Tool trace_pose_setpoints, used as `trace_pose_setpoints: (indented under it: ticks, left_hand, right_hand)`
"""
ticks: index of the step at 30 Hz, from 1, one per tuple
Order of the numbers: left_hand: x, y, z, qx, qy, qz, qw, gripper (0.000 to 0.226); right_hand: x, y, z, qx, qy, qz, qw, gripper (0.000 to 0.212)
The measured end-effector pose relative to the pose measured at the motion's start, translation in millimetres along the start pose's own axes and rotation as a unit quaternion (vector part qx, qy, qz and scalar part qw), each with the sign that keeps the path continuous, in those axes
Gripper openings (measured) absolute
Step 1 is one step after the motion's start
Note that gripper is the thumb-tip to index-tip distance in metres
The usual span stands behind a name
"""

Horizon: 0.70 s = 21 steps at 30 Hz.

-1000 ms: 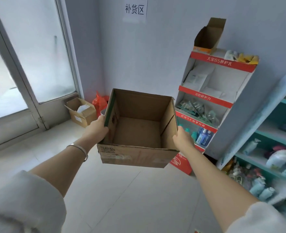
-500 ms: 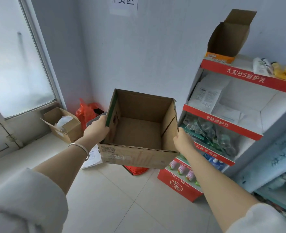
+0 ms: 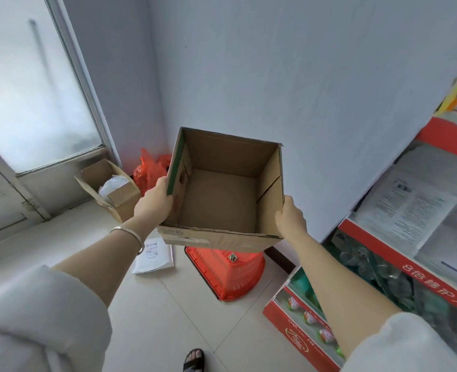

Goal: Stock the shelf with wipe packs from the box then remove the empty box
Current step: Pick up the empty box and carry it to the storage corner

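I hold an open brown cardboard box (image 3: 222, 200) in the air in front of me, and its inside is bare. My left hand (image 3: 153, 202) grips its left wall, fingers curled round the green-edged rim. My right hand (image 3: 289, 217) grips the right wall near the front corner. A red and white display shelf (image 3: 399, 253) stands at the right edge with packets on its tiers. No wipe packs show in the box.
On the tiled floor below the box stands an orange plastic basket (image 3: 230, 269). A white parcel (image 3: 153, 255) lies left of it. A small open carton (image 3: 109, 189) and a red plastic bag (image 3: 149, 170) sit in the corner by the glass door (image 3: 34, 89).
I have moved closer to the corner with the box, and the view has tilted down. The orange basket and my sandalled foot have come into view; the shelf has slid to the right edge.
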State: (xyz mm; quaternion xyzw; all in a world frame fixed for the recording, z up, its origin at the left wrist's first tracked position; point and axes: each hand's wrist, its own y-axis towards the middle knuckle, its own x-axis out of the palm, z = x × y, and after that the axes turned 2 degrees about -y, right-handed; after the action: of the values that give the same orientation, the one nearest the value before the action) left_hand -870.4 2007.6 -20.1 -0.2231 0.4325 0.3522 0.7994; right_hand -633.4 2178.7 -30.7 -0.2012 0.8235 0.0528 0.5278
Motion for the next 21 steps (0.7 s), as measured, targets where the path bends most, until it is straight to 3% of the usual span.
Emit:
trace_pose_setpoints:
  ticks: [5, 12, 21]
  left_hand:
    - [25.6, 73.0, 1.5, -0.010, -0.035, -0.050, 0.998, 0.035]
    - [61.3, 150.2, 13.2, -0.012, -0.070, -0.137, 0.988, 0.059]
    - [139.7, 185.5, -12.3, -0.020, -0.056, -0.196, 0.979, 0.047]
  right_hand:
    - [25.7, 68.8, -6.4, 0.041, 0.005, -0.024, 0.999, 0.041]
    - [75.8, 139.8, 7.3, 0.135, 0.063, -0.061, 0.987, 0.046]
    - [173.4, 210.8, 23.6, 0.279, 0.153, -0.097, 0.943, 0.048]
